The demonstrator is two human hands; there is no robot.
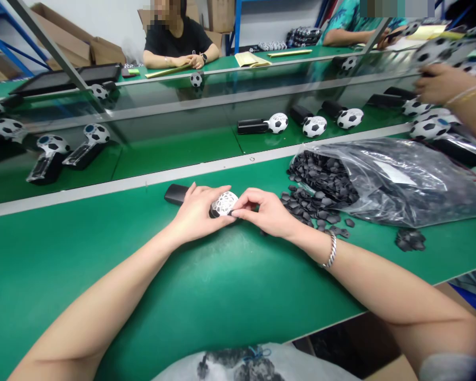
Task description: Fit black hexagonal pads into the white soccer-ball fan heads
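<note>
My left hand (198,210) lies over a small hand-held fan (223,203) with a white football-shaped head and a black handle (176,193), gripping it on the green table (182,280). My right hand (264,211) pinches at the right side of the white head, fingers pressed together on something too small to make out. Just right of that hand lies a heap of small black pieces (311,203), spilling from an open clear plastic bag (396,180).
A conveyor belt (174,148) beyond the table carries several finished football fans (314,126). Across it a person in black (176,45) sits with folded hands. Another person's hand (444,84) works at the right. A few loose black pieces (410,239) lie near the table's front right.
</note>
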